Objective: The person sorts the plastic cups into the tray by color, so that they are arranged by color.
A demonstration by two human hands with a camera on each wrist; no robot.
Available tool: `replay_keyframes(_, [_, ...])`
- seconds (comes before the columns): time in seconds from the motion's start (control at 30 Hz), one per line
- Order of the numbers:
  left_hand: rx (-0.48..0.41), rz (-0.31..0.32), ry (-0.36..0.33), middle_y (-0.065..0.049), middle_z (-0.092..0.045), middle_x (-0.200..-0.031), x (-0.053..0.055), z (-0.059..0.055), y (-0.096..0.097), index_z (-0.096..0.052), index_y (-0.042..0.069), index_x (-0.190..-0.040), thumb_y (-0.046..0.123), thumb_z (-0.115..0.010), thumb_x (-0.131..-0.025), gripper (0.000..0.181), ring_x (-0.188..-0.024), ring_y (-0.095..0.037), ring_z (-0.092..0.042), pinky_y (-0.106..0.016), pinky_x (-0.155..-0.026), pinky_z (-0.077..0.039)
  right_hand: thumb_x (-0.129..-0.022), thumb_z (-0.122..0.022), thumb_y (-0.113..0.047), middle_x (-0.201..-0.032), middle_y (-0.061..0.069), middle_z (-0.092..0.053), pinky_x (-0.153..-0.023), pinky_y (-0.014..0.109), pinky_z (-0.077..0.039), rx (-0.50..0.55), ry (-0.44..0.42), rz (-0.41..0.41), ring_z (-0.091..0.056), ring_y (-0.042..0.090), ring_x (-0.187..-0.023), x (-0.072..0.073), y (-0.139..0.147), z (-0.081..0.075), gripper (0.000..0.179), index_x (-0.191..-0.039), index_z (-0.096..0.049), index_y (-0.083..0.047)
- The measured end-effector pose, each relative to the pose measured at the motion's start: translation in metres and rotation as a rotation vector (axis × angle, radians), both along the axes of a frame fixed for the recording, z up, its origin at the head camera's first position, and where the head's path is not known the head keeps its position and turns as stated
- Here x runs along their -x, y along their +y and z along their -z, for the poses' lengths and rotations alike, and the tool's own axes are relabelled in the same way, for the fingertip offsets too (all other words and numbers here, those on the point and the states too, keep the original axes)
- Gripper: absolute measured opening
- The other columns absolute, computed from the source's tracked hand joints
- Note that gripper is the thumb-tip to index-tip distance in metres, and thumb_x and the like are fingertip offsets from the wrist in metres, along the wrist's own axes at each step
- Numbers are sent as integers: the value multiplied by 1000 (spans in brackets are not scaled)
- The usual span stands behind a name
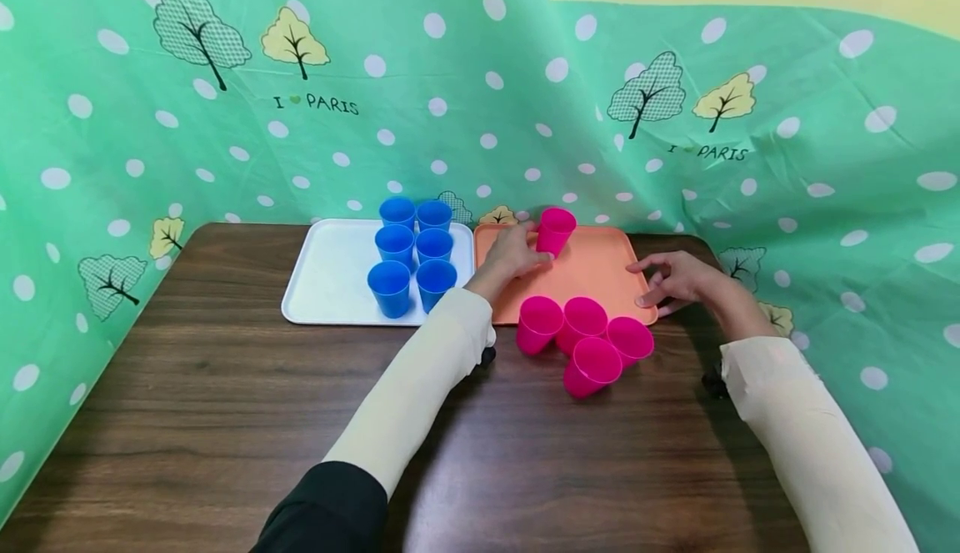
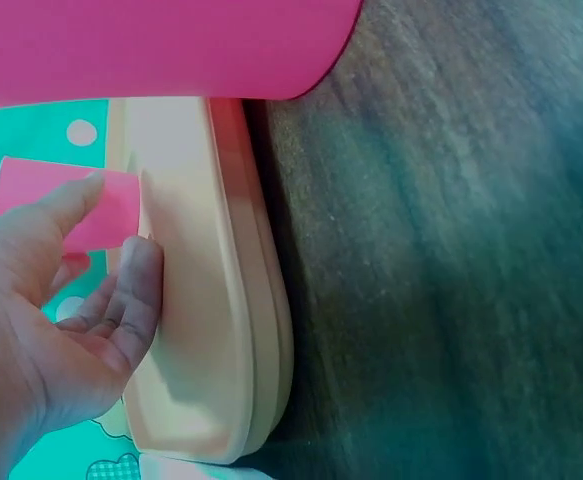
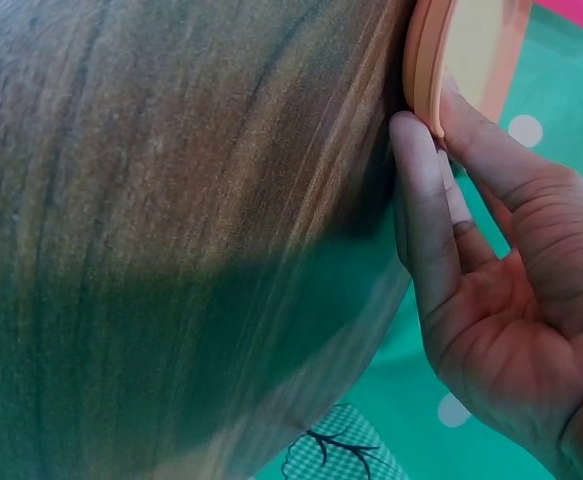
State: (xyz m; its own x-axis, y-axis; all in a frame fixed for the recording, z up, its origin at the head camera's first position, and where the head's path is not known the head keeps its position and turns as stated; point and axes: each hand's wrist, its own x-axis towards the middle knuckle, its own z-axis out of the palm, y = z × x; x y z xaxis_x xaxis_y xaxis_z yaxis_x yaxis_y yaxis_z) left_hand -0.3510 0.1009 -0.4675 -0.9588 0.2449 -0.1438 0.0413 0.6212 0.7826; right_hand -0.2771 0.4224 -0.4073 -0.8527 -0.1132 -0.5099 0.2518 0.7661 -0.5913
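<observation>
My left hand (image 1: 512, 257) is at the orange tray (image 1: 592, 273), close against the left side of a pink cup (image 1: 557, 232) standing at the tray's back. In the left wrist view the thumb and fingers (image 2: 141, 275) are spread apart, one digit overlapping the pink cup (image 2: 111, 215) without curling round it. At the tray's right edge is my right hand (image 1: 678, 278). The right wrist view shows its thumb and fingers (image 3: 421, 180) pinching the rim of the orange tray (image 3: 431, 60). Several more pink cups (image 1: 592, 361) stand upright in a cluster before the tray.
A white tray (image 1: 326, 278) stands left of the orange one, with several blue cups (image 1: 393, 244) in two columns on its right half. Both trays lie at the back of the dark wooden table (image 1: 247, 403). A green dotted cloth (image 1: 450, 69) hangs behind.
</observation>
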Motion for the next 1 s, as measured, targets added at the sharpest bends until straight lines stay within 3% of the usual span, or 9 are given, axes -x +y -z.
replay_keyframes(0.13, [-19, 6, -5, 0, -61, -168, -2, -1, -1, -55, 23, -166, 39, -94, -93, 84, -157, -24, -56, -42, -122, -57, -97, -89, -9, -90, 7, -66, -79, 44, -72, 4, 1, 2, -75, 22, -80, 0, 0, 0, 81, -166, -48, 2])
replay_keyframes(0.3, [-38, 22, -5, -2, -59, -169, 2, 3, -1, -53, 19, -167, 37, -96, -91, 88, -158, -25, -54, -42, -122, -57, -98, -88, -8, -91, 7, -66, -79, 44, -72, 6, 2, 3, -75, 22, -80, -1, 0, 0, 80, -166, -47, 2])
replay_keyframes(0.5, [-47, 45, 17, -4, -59, -170, 12, 13, -2, -50, 16, -170, 43, -94, -91, 94, -159, -28, -54, -43, -119, -59, -98, -88, -7, -90, 7, -66, -79, 44, -72, 14, 9, -1, -76, 22, -79, -2, 0, 1, 79, -166, -47, 3])
replay_keyframes(0.63, [-101, 32, -5, -2, -65, -161, 19, 23, -4, -54, 22, -167, 51, -94, -90, 92, -147, -26, -63, -39, -107, -65, -98, -89, -7, -89, 6, -65, -78, 44, -73, 13, 16, -5, -75, 22, -79, -2, 0, 2, 79, -165, -48, 3])
replay_keyframes(0.67, [-96, 17, -16, -2, -66, -160, 10, 14, -5, -54, 21, -167, 51, -93, -91, 90, -146, -26, -64, -39, -106, -65, -98, -89, -7, -89, 6, -65, -78, 45, -73, 11, 17, -5, -75, 22, -79, -2, 0, 2, 79, -165, -48, 3])
replay_keyframes(0.77, [-111, -2, -28, -2, -69, -153, 2, 8, -7, -56, 22, -165, 56, -92, -90, 90, -137, -23, -67, -37, -97, -66, -97, -89, -7, -89, 7, -64, -78, 45, -73, 6, 20, -3, -74, 22, -79, -1, 1, 2, 79, -165, -49, 3])
replay_keyframes(0.87, [-124, -14, -27, -5, -67, -157, -31, -23, -15, -56, 17, -165, 54, -88, -95, 86, -141, -25, -65, -40, -104, -65, -97, -88, -6, -88, 7, -64, -77, 45, -72, 4, 19, -2, -74, 22, -78, -1, 2, 3, 79, -165, -48, 3])
replay_keyframes(0.9, [-148, -6, -14, -6, -67, -156, -33, -23, -18, -57, 16, -164, 55, -87, -95, 85, -141, -26, -65, -41, -103, -65, -97, -88, -6, -87, 7, -64, -77, 44, -72, 6, 19, -2, -74, 22, -78, -1, 2, 3, 79, -165, -48, 4])
replay_keyframes(1.0, [-180, -11, 0, -11, -65, -159, -64, -52, -26, -58, 7, -160, 47, -84, -100, 77, -142, -32, -64, -47, -110, -63, -98, -88, -7, -87, 7, -63, -77, 44, -72, 8, 16, -4, -74, 22, -78, 0, 2, 4, 79, -165, -48, 3])
